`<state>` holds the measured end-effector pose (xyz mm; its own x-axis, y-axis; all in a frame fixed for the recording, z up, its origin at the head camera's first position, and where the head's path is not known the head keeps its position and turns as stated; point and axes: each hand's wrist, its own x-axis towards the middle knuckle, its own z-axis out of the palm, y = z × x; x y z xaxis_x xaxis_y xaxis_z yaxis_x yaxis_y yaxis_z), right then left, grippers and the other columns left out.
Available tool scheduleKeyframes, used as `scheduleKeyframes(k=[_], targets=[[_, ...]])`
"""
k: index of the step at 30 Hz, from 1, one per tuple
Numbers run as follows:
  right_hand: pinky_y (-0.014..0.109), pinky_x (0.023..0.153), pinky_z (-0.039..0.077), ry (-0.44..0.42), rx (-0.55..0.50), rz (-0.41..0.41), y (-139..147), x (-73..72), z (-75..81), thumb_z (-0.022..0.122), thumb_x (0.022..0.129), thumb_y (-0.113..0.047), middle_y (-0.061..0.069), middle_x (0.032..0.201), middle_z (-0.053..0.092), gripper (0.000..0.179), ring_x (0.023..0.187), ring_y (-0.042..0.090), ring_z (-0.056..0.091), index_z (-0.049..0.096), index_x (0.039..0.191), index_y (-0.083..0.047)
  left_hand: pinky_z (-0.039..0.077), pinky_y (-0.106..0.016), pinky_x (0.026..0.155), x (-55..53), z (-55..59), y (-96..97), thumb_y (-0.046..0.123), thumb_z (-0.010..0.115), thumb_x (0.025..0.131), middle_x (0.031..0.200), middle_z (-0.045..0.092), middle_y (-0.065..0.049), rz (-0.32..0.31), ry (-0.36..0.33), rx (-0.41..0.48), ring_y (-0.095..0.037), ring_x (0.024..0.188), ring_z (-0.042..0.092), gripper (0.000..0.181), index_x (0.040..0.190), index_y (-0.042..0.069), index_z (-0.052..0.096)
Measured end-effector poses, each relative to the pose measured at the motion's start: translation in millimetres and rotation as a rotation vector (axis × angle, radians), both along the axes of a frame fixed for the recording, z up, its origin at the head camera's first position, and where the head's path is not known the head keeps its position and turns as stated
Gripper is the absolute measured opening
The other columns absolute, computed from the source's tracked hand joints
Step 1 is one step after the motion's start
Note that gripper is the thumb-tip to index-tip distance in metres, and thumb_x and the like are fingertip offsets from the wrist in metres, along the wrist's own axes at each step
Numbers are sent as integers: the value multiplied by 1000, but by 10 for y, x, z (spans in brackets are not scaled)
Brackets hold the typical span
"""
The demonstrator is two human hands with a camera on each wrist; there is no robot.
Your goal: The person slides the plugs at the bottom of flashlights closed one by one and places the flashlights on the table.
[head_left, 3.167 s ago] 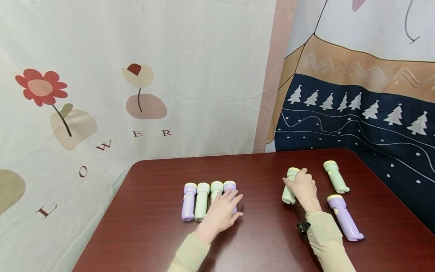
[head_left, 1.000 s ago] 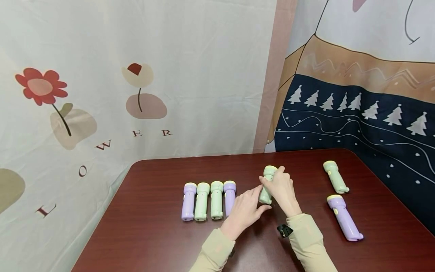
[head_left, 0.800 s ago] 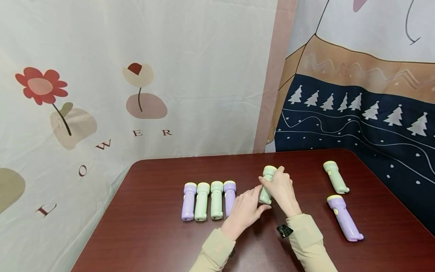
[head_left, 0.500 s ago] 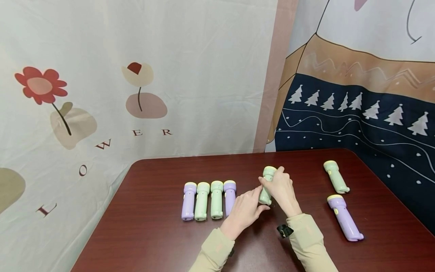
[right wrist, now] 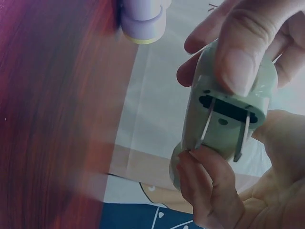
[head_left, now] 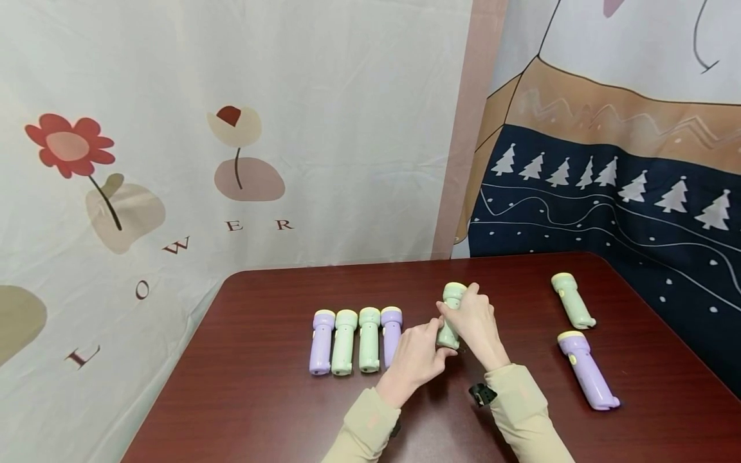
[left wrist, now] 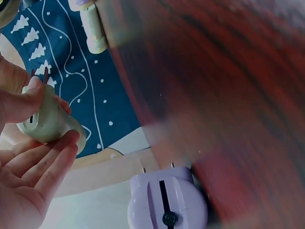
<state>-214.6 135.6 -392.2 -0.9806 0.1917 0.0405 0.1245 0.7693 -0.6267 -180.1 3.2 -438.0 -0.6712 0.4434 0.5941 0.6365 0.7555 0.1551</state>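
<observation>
Between both hands is a pale green flashlight, lens end away from me. My right hand grips its body from the right. The left hand holds its near end from the left. In the right wrist view, two metal plug prongs stick out of the tail of the green flashlight. A left thumb presses on that tail beside the slot, with right fingers on the opposite side. The left wrist view shows the same flashlight with fingers round it.
A row of flashlights stands to the left: purple, green, green and purple, the last partly behind my left hand. On the right lie a green flashlight and a purple flashlight. The table is dark red-brown.
From over the row, my left hand has come right to the green flashlight. My right hand has brought that flashlight leftward. Over the last second both hands shift slightly left.
</observation>
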Motion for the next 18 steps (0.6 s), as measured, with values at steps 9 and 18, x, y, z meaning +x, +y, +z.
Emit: scheduleKeyframes(k=[9,18], targets=[[35,51,51,63,8,12,-10,26,26,68,82,-35,26,84,57,64,62,32,61,40,115,13,48,-26,50,3,16,16,22,79,70,72,67,-1,1,-14,46,-19,57,64,36,96,8,58],[35,51,52,70,7,12,-17,31,29,68,82,-34,26,82,57,61,60,31,61,41,112,11,48,-27,51,-8,4,12,21,78,71,76,70,-1,-13,-6,58,-18,58,65,34,96,8,59]])
